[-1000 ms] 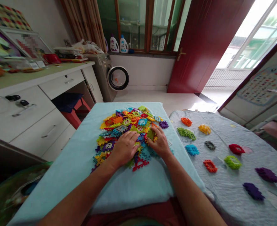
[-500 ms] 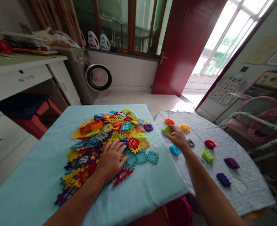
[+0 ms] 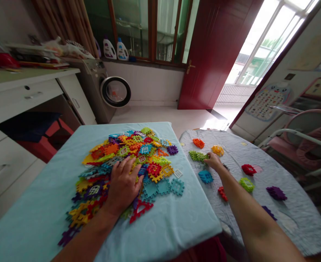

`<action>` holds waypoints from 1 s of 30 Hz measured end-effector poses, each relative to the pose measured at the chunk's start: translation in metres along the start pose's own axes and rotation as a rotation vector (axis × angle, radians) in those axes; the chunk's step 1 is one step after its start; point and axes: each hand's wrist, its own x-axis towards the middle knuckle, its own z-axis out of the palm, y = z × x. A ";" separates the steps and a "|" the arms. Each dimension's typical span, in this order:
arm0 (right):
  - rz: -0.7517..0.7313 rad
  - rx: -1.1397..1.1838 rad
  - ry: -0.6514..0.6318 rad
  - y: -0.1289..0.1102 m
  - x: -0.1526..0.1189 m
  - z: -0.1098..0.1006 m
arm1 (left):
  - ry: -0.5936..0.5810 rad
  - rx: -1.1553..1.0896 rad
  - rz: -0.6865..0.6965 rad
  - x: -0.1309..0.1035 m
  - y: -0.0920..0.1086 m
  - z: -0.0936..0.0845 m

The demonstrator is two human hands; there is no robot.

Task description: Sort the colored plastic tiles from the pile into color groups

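Note:
A heap of colourful plastic interlocking tiles (image 3: 127, 160) lies on a table under a light blue cloth (image 3: 163, 225). My left hand (image 3: 123, 185) rests flat on the near side of the heap, fingers spread, gripping nothing. My right hand (image 3: 214, 161) reaches over to the grey quilted surface (image 3: 258, 153) on the right. Its fingertips are on the right end of a green tile group (image 3: 197, 156). Around that hand lie sorted tiles: orange (image 3: 198, 143), yellow (image 3: 217, 150), blue (image 3: 205, 177).
More sorted tiles sit further right: red (image 3: 249, 169), lime green (image 3: 247, 184), purple (image 3: 276, 193). A white desk with drawers (image 3: 13, 98) stands left, a washing machine (image 3: 115, 91) behind, a red door (image 3: 212, 54) beyond, and a pink chair (image 3: 307, 134) far right.
My right hand left the heap with a green tile, carried it right and brought it down onto the green group. My left hand stayed on the heap. The view turned to the right.

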 end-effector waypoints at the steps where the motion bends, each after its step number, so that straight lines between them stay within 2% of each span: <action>1: 0.008 -0.013 0.001 0.000 0.000 0.003 | 0.004 0.022 -0.023 0.000 0.000 0.000; 5: 0.032 -0.053 -0.009 -0.002 -0.007 0.009 | -0.019 0.051 -0.087 -0.001 -0.002 0.005; 8: 0.036 -0.059 -0.013 -0.005 -0.013 0.006 | -0.051 0.045 -0.092 -0.002 -0.002 0.007; 12: -0.002 -0.036 0.047 -0.024 -0.017 -0.005 | -0.075 0.009 -0.109 -0.002 0.000 0.003; 14: -0.106 0.027 0.099 -0.047 -0.024 -0.013 | -0.088 -0.018 -0.117 -0.002 0.001 0.001; 16: -0.273 0.135 0.101 -0.079 -0.040 -0.023 | -0.096 -0.055 -0.120 -0.002 0.001 -0.001; 18: -0.480 0.258 0.012 -0.119 -0.067 -0.034 | -0.095 -0.093 -0.117 -0.003 0.001 -0.003; 20: -0.709 0.338 -0.137 -0.159 -0.099 -0.043 | -0.085 -0.130 -0.109 -0.003 -0.001 -0.006; 22: -0.860 0.380 -0.216 -0.195 -0.128 -0.045 | -0.062 -0.166 -0.110 -0.004 -0.003 -0.009; 24: -0.913 0.378 -0.220 -0.220 -0.150 -0.038 | -0.027 -0.199 -0.126 -0.004 -0.006 -0.012; 26: -0.905 0.337 -0.188 -0.234 -0.163 -0.025 | 0.009 -0.226 -0.152 -0.005 -0.011 -0.014; 30: -0.856 0.246 -0.123 -0.236 -0.169 0.004 | 0.062 -0.244 -0.220 -0.006 -0.026 -0.017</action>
